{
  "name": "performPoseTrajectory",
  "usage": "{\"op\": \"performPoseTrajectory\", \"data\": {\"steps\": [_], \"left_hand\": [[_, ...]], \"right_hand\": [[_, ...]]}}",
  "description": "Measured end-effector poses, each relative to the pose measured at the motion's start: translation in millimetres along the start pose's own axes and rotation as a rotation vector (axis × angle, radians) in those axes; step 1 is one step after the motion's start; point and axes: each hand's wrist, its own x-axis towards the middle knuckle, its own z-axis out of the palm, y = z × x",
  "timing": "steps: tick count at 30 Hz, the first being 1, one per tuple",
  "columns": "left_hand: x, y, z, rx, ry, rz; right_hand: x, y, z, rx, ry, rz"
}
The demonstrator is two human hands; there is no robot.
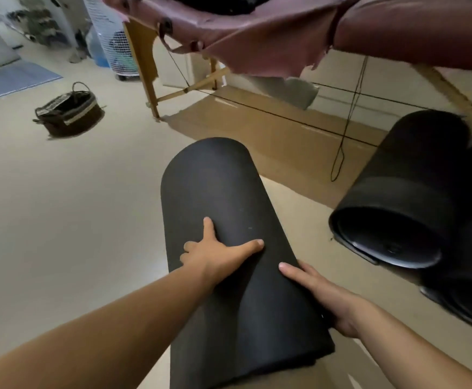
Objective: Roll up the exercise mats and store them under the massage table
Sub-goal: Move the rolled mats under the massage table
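A rolled black exercise mat [229, 248] is seen at the centre of the view, its length running from 6 o'clock toward 12 o'clock above the beige floor [60, 206]. The left hand [215, 255] is laid flat on top of the roll, fingers spread, the grip open and pressing rather than clasping. The right hand [324, 299] is placed against the roll's right flank at 5 o'clock, fingers extended along the surface; the grip is open, with the thumb hidden. A second rolled black mat [397, 197] is located at 3 o'clock, its open end facing the viewer, beneath the edge of the maroon massage table [397, 26] at 12 to 2 o'clock. Flattened brown cardboard [271, 130] is spread under that table. A dark wicker basket [69, 110] is positioned on the floor at 10 o'clock.
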Motion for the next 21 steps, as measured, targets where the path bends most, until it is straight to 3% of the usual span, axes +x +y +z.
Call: {"op": "performPoseTrajectory", "data": {"steps": [4,8,12,14,16,21], "left_hand": [[16.6,41.3,20.8,0.005,-0.100,0.107],[26.1,30.0,14.3,-0.211,-0.143,0.300],[16.3,-13.8,-3.2,-0.143,-0.131,0.246],[10.5,-29.4,-7.3,-0.206,-0.279,0.164],[11.6,-38.4,-5.9,-0.270,-0.375,0.136],[24.8,-45.0,5.1,-0.211,-0.340,0.147]], "right_hand": [[-6.9,12.9,-25.1,0.195,0.104,-0.043],[-0.1,21.1,-29.9,0.262,0.164,-0.038],[0.9,8.8,-18.4,0.227,0.212,-0.239],[4.0,-6.7,-14.5,0.109,0.325,-0.388],[7.5,-22.3,-8.7,-0.058,0.356,-0.416],[11.0,-57.4,-3.3,-0.454,0.346,-0.191]]}}
